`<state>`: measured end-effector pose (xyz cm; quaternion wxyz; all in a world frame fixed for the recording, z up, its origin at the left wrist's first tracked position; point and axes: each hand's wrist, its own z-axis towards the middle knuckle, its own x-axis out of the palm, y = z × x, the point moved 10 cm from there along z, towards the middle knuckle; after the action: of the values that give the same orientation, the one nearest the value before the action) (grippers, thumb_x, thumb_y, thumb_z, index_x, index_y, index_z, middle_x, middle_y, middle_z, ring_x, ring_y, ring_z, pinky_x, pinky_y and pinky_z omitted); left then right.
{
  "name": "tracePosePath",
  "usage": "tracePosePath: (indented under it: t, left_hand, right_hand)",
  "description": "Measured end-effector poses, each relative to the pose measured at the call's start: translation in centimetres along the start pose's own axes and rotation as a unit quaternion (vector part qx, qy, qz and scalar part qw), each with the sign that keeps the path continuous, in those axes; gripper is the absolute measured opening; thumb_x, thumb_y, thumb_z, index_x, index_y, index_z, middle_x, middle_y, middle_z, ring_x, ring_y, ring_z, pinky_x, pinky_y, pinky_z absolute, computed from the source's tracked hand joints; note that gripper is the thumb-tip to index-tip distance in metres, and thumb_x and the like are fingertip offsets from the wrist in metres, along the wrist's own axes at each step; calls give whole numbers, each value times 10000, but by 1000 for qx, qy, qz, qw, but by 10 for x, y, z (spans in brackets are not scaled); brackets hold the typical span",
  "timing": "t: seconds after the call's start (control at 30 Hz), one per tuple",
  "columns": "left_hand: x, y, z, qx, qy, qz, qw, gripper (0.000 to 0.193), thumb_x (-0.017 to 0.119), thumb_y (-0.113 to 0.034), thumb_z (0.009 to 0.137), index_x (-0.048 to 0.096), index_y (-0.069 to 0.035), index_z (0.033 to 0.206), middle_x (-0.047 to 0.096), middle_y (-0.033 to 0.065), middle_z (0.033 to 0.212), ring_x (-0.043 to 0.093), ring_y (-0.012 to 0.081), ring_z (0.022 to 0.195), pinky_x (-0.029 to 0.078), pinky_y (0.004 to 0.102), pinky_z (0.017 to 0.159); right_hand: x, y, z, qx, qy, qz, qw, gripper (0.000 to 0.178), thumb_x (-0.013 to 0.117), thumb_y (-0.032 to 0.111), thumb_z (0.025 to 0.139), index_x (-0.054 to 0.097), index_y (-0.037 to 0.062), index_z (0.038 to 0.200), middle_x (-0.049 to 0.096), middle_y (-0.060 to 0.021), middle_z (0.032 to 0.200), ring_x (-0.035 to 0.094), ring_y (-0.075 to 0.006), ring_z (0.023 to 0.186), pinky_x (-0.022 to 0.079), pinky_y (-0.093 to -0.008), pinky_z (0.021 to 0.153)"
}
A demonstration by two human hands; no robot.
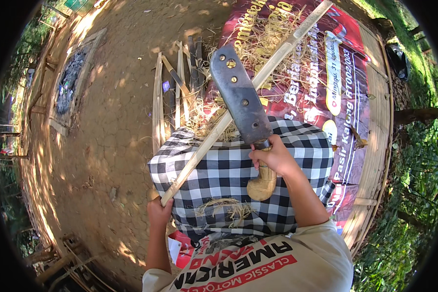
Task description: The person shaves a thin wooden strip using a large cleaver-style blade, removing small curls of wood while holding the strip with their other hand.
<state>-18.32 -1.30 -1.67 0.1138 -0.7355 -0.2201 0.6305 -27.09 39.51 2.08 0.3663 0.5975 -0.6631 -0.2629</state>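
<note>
My right hand [276, 156] is closed round the neck of a machete [241, 100], where its curved wooden handle [262, 185] meets the blade. The broad dark blade has several brass-coloured studs and points up and away to the left. It lies across a long pale bamboo strip [199, 155], hiding part of it. Low on the left, my left hand [159, 210] grips the near end of this strip, which slants up to the far right. A black-and-white checked cloth [219, 182] covers my lap, with a few thin shavings [226, 209] on it.
Curly shavings [277, 44] are heaped on a dark red printed banner [297, 102] ahead and right. Several bamboo strips [158, 104] lie on the dirt ground [117, 160] beyond my lap. A bamboo edge [374, 136] runs along the right; a framed ash pit [72, 80] is far left.
</note>
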Motion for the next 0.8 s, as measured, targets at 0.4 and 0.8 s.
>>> tracePosePath:
  t: [0.4, 0.8]
  left_hand:
    - [2, 3, 0, -10, 6, 5, 1000, 457, 739, -391, 717, 596, 43, 702, 574, 255, 622, 602, 445, 627, 461, 470, 542]
    - [-2, -4, 2, 15, 17, 15, 1000, 444, 729, -394, 728, 611, 31, 769, 587, 239, 645, 601, 443, 638, 464, 466, 554]
  right_hand:
    - [41, -26, -14, -15, 93, -73, 993, 108, 650, -21, 724, 563, -22, 787, 582, -60, 653, 566, -130, 504, 460, -281, 491]
    - [73, -65, -22, -3, 131, -120, 984, 116, 657, 44, 709, 603, -31, 779, 605, -91, 649, 561, -146, 506, 461, -298, 515]
